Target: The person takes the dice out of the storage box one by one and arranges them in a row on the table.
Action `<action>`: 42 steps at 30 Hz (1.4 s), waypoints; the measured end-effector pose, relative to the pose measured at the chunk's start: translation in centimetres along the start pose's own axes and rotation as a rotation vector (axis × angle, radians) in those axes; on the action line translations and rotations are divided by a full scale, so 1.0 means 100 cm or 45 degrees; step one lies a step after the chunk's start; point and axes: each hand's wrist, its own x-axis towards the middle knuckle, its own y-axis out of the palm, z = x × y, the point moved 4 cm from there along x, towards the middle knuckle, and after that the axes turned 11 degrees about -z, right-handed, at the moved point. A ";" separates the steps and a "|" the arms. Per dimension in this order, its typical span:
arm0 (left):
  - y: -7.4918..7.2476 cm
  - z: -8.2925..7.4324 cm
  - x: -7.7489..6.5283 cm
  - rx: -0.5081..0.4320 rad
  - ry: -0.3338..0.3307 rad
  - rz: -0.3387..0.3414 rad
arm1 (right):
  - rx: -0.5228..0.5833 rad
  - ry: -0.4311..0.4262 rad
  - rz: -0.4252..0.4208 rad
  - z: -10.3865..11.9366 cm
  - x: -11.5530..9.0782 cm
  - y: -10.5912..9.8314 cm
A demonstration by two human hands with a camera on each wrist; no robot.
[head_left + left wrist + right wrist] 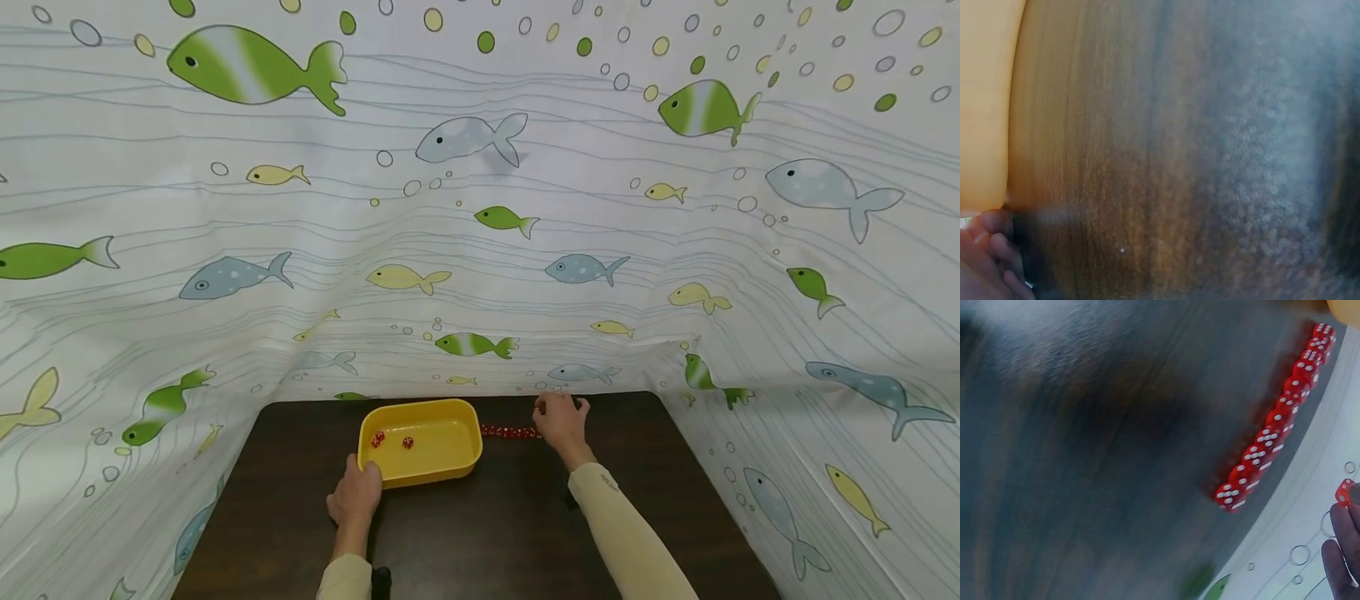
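Observation:
A yellow plastic tray (pixel 431 476) stands at the back left of the table with a few red dice (pixel 408 442) inside. My left hand (pixel 356 493) grips its front left corner, thumb by the rim; in the left wrist view the fingers (pixel 1002 247) curl at the tray's edge. My right hand (pixel 562 421) pinches a single red die (pixel 1344 491), held above the table's far edge. To the left of that hand a straight row of red dice (pixel 510 432) with white pips reaches toward the tray; the dice touch one another in the right wrist view.
The dark wooden table (pixel 480 542) ends at a fish-patterned white curtain (pixel 480 300), which rises behind it and along both sides. In the right wrist view, the row of dice (pixel 1266 436) lies close to the table's edge.

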 end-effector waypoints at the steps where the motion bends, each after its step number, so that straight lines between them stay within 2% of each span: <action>1: 0.000 0.000 0.000 -0.002 -0.008 -0.005 | -0.004 0.008 0.003 -0.003 0.000 0.001; 10: 0.003 -0.002 0.002 0.002 -0.021 -0.007 | -0.029 0.060 0.011 -0.027 -0.003 0.000; 18: 0.003 0.000 0.000 0.001 -0.018 -0.009 | 0.013 0.115 0.009 -0.047 -0.014 -0.005; 26: 0.000 -0.001 0.001 -0.002 -0.008 -0.025 | 0.009 0.161 0.043 -0.064 -0.019 0.002; 42: 0.001 -0.003 0.003 -0.010 -0.025 0.000 | -0.012 0.196 0.139 -0.069 -0.024 0.013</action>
